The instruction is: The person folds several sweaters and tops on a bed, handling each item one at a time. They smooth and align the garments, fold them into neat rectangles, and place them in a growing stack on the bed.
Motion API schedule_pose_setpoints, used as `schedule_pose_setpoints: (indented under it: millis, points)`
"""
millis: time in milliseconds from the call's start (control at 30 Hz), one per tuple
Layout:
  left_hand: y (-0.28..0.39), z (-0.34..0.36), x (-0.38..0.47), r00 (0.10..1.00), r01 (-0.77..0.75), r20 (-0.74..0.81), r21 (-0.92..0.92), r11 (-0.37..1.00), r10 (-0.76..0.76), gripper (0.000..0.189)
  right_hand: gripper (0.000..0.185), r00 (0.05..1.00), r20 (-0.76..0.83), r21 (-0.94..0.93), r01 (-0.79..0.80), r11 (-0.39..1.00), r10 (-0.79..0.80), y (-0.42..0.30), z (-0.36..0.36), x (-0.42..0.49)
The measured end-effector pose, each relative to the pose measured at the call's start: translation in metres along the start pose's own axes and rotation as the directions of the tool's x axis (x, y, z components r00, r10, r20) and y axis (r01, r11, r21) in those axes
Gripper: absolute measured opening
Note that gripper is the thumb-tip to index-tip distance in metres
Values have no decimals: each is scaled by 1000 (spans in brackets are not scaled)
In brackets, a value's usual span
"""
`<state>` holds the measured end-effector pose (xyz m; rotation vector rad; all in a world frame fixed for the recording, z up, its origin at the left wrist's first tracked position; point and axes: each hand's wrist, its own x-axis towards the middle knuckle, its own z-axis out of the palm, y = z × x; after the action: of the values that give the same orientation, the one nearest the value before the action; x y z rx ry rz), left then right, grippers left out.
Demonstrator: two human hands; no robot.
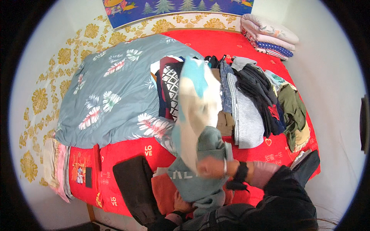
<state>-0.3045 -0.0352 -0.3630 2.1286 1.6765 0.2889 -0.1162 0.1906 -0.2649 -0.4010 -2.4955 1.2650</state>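
Observation:
Blurred by motion, my right hand (212,167) is closed like a fist at the lower end of a cream-and-turquoise fleece-like garment (193,115). That garment stretches from the hand up towards the row of clothes. Below the hand is a grey-green sweatshirt (188,184) with pale lettering, partly bunched. My left hand (182,203) rests low, its fingers on a rust-red folded garment (162,187); the sweatshirt is right beside it, and I cannot tell whether the hand grips any cloth. A dark brown folded garment (133,179) lies to the left.
Folded clothes line the red bedspread (162,148), including light grey trousers (248,115), black garments (254,86) and an olive garment (293,104). A grey-blue leaf-print quilt (115,86) covers the left. Stacked bedding (268,37) stands back right. A dark phone-like object (89,177) lies left.

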Motion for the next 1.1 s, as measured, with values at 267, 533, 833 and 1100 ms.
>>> schedule_pose_setpoints:
  millis: [267, 533, 833, 1100]
  points:
    - [-9, 17, -10, 980, 20, 188, 219, 976, -62, 62, 32, 27, 762, -564, -462, 684, 647, 69, 32, -306]
    - [-4, 5, -8, 982, 37, 176, 157, 987, -64, 62, 24, 338, 115, -953, -229, 200, 934, 154, -136, -327]
    - [1, -5, 0, 940, 125, 312, 63, 990, -138, 67, 23, 815, -312, -235, -565, 791, 489, 129, -75, 49]
    - [-5, -5, -1, 938, 72, 337, 40, 997, -81, 68, 42, 663, -407, -574, -720, 389, 628, 146, -43, 152]
